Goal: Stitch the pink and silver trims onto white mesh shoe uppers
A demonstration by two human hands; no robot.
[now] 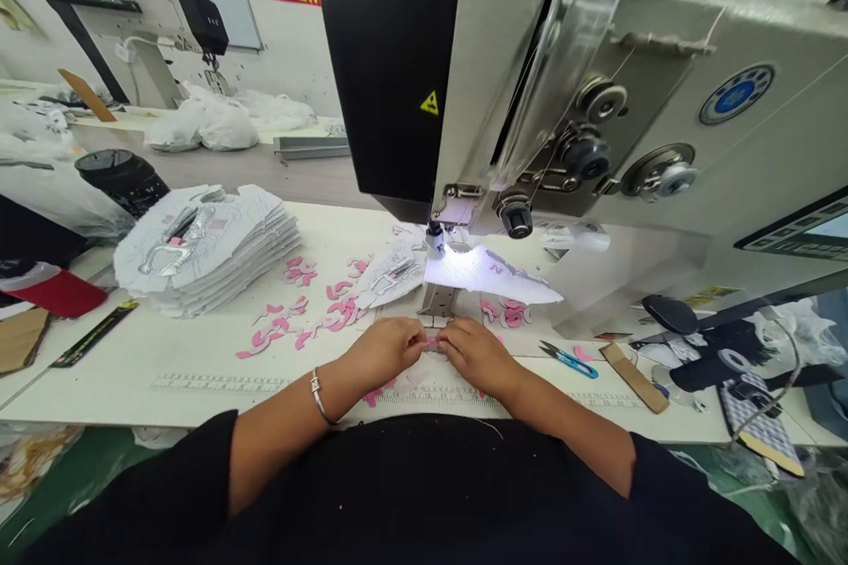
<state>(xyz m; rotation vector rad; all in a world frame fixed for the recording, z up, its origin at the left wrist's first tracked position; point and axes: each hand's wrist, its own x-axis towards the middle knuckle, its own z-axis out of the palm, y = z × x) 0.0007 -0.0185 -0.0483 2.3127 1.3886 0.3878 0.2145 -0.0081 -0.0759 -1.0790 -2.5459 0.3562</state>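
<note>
My left hand [388, 349] and my right hand [473, 353] meet at the front of the white table, fingertips pinched together on a small pink cut piece [433, 342]. Just behind them a white shoe-upper panel [494, 274] lies lit under the needle of the sewing machine [596, 106]. A second white panel [390, 275] rests to its left. Several loose pink pieces [311, 318] are scattered on the table left of my hands. My left wrist wears a silver bracelet.
A stack of white panels [205, 247] sits at the left. Blue-handled thread snips [570, 360] and a brown strip [634, 378] lie right of my hands. A ruler [96, 334] lies at the left edge. Bagged goods and another machine [192, 26] stand behind.
</note>
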